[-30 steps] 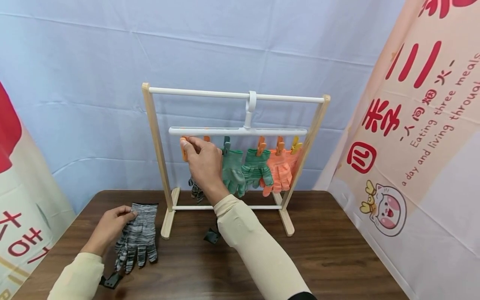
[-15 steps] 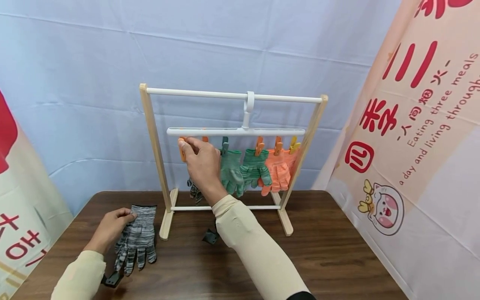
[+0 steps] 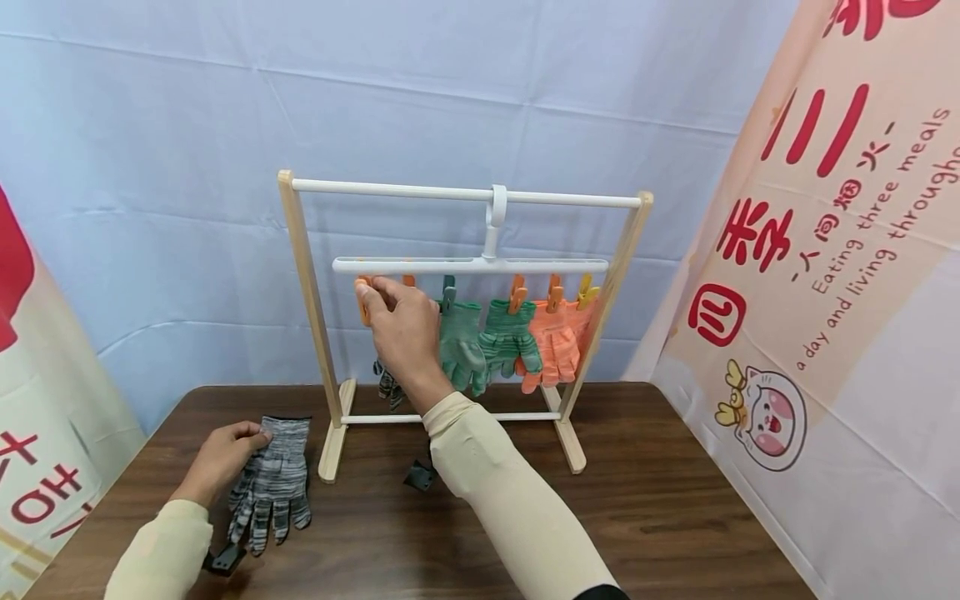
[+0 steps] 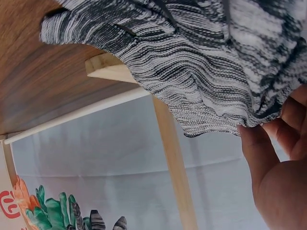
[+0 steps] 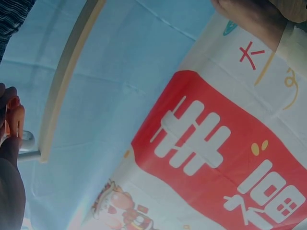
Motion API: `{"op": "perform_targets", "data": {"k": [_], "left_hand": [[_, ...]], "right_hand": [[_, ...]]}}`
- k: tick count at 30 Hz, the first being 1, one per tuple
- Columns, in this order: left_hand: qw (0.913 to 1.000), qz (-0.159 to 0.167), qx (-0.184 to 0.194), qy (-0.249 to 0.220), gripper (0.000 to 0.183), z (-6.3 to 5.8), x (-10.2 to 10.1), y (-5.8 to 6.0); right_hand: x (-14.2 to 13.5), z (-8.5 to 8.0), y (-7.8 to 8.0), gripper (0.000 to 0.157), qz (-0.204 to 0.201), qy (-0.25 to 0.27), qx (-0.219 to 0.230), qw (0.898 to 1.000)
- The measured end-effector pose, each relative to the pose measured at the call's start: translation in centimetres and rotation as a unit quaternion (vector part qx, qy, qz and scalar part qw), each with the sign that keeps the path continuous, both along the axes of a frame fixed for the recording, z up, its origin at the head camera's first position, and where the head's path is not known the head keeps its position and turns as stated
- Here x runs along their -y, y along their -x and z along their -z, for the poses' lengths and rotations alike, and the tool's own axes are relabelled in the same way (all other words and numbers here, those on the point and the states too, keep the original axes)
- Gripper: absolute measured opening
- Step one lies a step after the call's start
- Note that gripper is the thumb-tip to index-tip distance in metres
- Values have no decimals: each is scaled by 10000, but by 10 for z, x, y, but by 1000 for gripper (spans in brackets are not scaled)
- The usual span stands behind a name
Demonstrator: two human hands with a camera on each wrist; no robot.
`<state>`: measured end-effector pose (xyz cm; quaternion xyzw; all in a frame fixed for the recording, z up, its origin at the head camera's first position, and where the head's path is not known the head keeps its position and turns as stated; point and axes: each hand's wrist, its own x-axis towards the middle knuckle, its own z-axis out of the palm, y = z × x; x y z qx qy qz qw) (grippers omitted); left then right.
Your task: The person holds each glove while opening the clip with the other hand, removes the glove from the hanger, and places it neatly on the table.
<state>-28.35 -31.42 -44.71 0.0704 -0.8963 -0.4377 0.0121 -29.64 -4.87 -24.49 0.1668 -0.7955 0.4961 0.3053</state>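
Observation:
My left hand (image 3: 221, 458) pinches the cuff side of a grey-and-black striped knit glove (image 3: 281, 475), which hangs fingers down over the left of the table. In the left wrist view, the thumb and fingers grip the glove's (image 4: 192, 72) edge. My right hand (image 3: 408, 333) pinches an orange clothespin (image 3: 363, 304) at the left end of a white hanger (image 3: 420, 266). The right wrist view also shows this clothespin (image 5: 15, 117) between thumb and fingers. Behind the right hand, another dark striped glove (image 3: 387, 387) hangs mostly hidden.
A wooden rack (image 3: 309, 292) with a white top bar carries the hanger. Green gloves (image 3: 512, 337) and orange gloves (image 3: 555, 346) hang from it by clothespins. Beneath is a brown wooden table (image 3: 660, 500). A pale cloth backdrop (image 3: 187, 208) and a printed banner (image 3: 825, 250) surround it.
The head view has shifted slightly. Both hands keep their holds, on the striped glove and on the orange clothespin, with hardly any movement.

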Motion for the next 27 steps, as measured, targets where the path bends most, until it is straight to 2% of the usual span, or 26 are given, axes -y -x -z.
{"op": "perform_targets", "data": {"k": [12, 18, 27], "left_hand": [[9996, 71, 108, 267, 41, 10, 8, 6], [9994, 76, 202, 274, 39, 16, 10, 8], [9989, 115, 257, 374, 44, 22, 14, 11]], "right_hand": [[1, 1, 0, 28, 55, -24, -24, 10000], [0, 1, 0, 28, 42, -59, 24, 10000], [0, 1, 0, 28, 54, -46, 7, 10000]]}}
